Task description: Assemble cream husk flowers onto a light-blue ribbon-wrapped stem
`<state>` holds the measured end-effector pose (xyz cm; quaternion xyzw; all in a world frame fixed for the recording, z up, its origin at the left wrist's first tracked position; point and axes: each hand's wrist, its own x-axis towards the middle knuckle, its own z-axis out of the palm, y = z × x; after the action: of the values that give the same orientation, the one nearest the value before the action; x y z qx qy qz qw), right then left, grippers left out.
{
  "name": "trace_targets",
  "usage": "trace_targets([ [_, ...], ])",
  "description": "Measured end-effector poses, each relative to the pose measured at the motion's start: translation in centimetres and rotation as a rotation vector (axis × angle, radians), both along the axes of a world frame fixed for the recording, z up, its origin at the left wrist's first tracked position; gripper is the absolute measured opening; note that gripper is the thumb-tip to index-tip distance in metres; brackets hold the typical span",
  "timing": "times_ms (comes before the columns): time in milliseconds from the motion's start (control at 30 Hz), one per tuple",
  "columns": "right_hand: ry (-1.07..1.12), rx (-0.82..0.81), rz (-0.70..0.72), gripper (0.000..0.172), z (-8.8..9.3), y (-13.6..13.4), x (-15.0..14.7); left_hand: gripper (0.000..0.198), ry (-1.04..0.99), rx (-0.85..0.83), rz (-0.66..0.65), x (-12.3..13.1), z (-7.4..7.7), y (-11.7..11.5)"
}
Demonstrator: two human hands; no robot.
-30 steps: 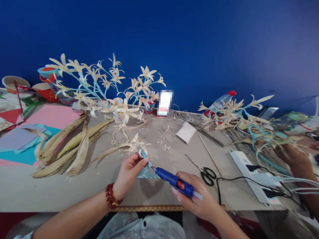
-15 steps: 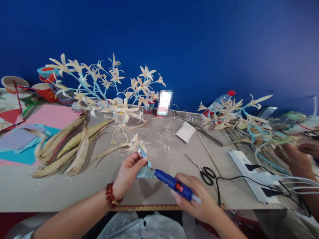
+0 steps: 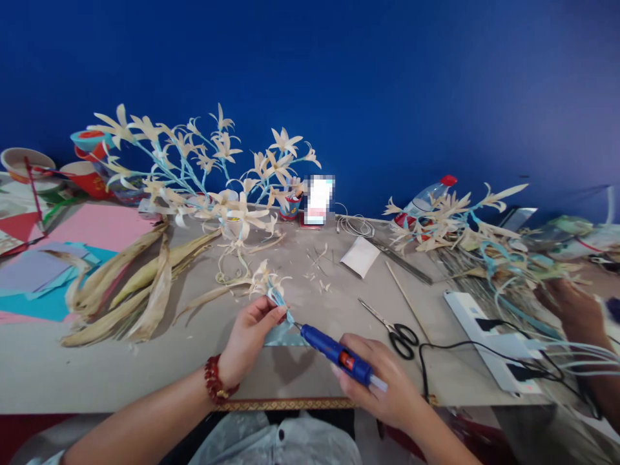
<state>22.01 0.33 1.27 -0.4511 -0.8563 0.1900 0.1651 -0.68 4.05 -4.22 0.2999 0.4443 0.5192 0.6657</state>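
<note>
My left hand pinches the light-blue wrapped stem of a cream husk flower between thumb and fingers. In my right hand is a blue hot glue gun, with a clear glue stick showing at its rear end. The gun's metal nozzle points left, close to the lower end of the stem; whether it touches cannot be made out. Under the stem and nozzle lies a light-blue sheet on the table.
Scissors, a thin stick and a white power strip with cords lie to the right. Dried husks and coloured paper lie left. Husk flower branches stand behind. Another person's hand is at far right.
The glue gun has shifted very slightly left, its nozzle closer to the stem. My left hand keeps its place. The other person's hand at the far right has moved a little.
</note>
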Motion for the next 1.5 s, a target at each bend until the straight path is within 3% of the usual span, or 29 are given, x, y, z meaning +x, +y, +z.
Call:
trace_targets([
  [1133, -0.002, -0.037, -0.023, 0.014, 0.1, -0.2, 0.3, 0.016, -0.029, 0.003, 0.013, 0.0, -0.2, 0.1],
  [1367, 0.100, -0.139, 0.038, 0.008, 2.0, -0.1, -0.7, 0.018, -0.031, -0.003, 0.007, -0.1, -0.1, 0.2],
  [1500, 0.223, -0.138, -0.008, 0.012, 1.3, -0.2, -0.1, 0.017, -0.013, 0.000, -0.015, -0.2, 0.0, 0.0],
])
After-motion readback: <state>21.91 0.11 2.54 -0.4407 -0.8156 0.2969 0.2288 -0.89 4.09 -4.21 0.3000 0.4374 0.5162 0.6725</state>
